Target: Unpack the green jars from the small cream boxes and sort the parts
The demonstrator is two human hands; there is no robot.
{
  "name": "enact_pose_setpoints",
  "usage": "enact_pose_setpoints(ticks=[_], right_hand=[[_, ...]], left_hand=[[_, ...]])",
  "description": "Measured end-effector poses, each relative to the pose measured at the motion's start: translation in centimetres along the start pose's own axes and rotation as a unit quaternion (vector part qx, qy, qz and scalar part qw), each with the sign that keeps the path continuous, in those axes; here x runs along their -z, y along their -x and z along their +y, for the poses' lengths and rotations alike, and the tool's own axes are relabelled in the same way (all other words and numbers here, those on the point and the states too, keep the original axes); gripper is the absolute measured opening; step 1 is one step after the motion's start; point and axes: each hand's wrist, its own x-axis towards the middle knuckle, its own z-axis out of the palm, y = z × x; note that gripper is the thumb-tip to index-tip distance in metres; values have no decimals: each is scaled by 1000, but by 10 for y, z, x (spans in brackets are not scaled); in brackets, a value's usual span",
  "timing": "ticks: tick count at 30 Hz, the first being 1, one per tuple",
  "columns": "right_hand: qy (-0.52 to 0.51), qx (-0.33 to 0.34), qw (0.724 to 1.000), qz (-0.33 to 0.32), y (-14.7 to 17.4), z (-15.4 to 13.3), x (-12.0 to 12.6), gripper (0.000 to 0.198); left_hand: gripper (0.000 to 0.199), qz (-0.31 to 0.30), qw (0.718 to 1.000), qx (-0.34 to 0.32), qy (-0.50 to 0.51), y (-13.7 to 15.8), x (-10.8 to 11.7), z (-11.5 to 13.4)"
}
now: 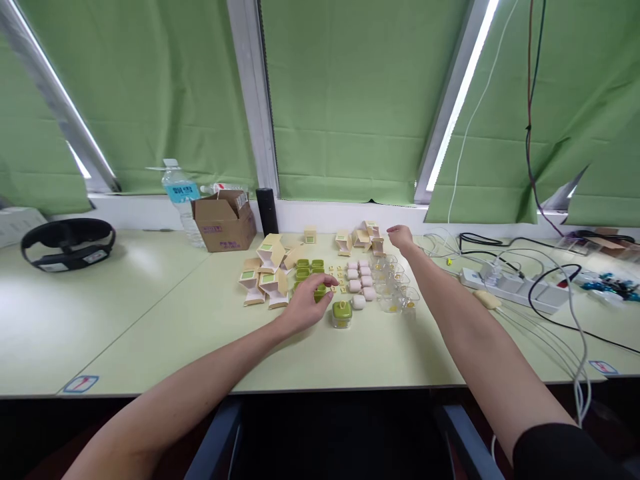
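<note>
My left hand (307, 305) hovers above the table with thumb and index finger curved apart, nothing visible between them. Beneath and behind it are rows of green square lids (303, 273), partly hidden by the fingers. Just right of the thumb stands a small clear container with a green lid (342, 313). Small gold-coloured pieces (342, 281), white-pink rounded pieces (355, 286) and clear cups (391, 303) lie in rows to the right. My right hand (401, 237) reaches to the back, fingers extended beside a cluster of small open cardboard boxes (373, 231), apparently not touching them.
More small open boxes (271, 252) are piled on the left. Behind them stand a brown carton (225, 223), a water bottle (183, 200) and a black cylinder (267, 210). A headset (70, 243) lies far left. Power strips (515, 290) and loose cables are on the right.
</note>
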Motion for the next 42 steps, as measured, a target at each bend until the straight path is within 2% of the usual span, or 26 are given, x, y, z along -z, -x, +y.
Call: enact_pose_setpoints(ticks=[3, 6, 9, 11, 13, 17, 19, 22, 27, 30, 32, 35, 38, 42], right_hand=[[15, 41, 999, 26, 10, -7, 0, 13], [9, 100, 994, 42, 32, -19, -4, 14], [-11, 177, 984, 30, 75, -30, -9, 14], [-49, 296, 954, 5, 114, -33, -13, 12], [-57, 355, 933, -27, 153, -29, -17, 11], [-44, 391, 916, -73, 207, -7, -26, 18], [-26, 408, 907, -97, 217, 2, -28, 30], [26, 433, 888, -152, 219, 8, -22, 44], [95, 447, 851, -257, 221, 2, -12, 51], [119, 437, 843, -291, 226, 2, -16, 64], [119, 425, 849, -290, 230, 3, -21, 73], [91, 388, 877, -268, 235, 4, -28, 66], [48, 349, 900, -256, 237, 5, -31, 57], [-2, 313, 913, -261, 238, 6, -31, 52]], left_hand=[[25, -29, 999, -13, -16, 2, 2, 0], [29, -66, 997, -26, -37, 2, 6, 1], [33, -104, 992, -33, -57, 2, 13, 6], [36, -126, 989, -44, -70, 2, 16, 11], [39, -137, 985, -58, -87, 2, 15, 14], [23, -121, 984, -76, -108, 3, 5, 11], [16, -101, 986, -74, -108, 3, -2, 6], [15, -69, 990, -66, -107, 3, -9, 0], [12, -38, 993, -68, -87, 2, -11, -4], [11, 0, 998, -49, -42, 0, -6, -4], [13, 24, 1000, -16, 6, -2, -2, -4], [17, 45, 994, 28, 100, -6, 0, -5], [22, 48, 987, 36, 151, -7, -1, -7], [25, 43, 982, 42, 177, -7, -2, -7]])
